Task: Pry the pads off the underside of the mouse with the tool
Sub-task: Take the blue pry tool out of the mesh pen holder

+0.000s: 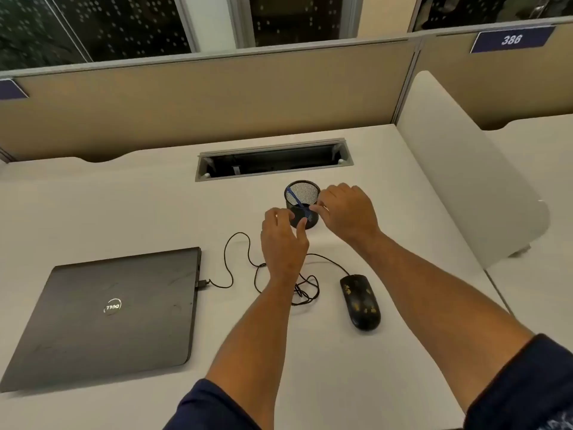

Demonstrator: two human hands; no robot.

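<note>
Both hands at the mesh cup [302, 203] near the desk's [124, 206] back edge: right hand [347, 212] fingertips seemingly pinch the blue tool [298, 202], thin, light, probably springy, so grip near its end; left hand [283, 240] fingers loosely spread; mouse [361, 301] upright, right side

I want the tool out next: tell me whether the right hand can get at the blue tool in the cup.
Probably yes. The right hand is at the mesh cup, fingertips by the blue tool, which leans in the open top. The left hand is at the cup's near side, not blocking.
</note>
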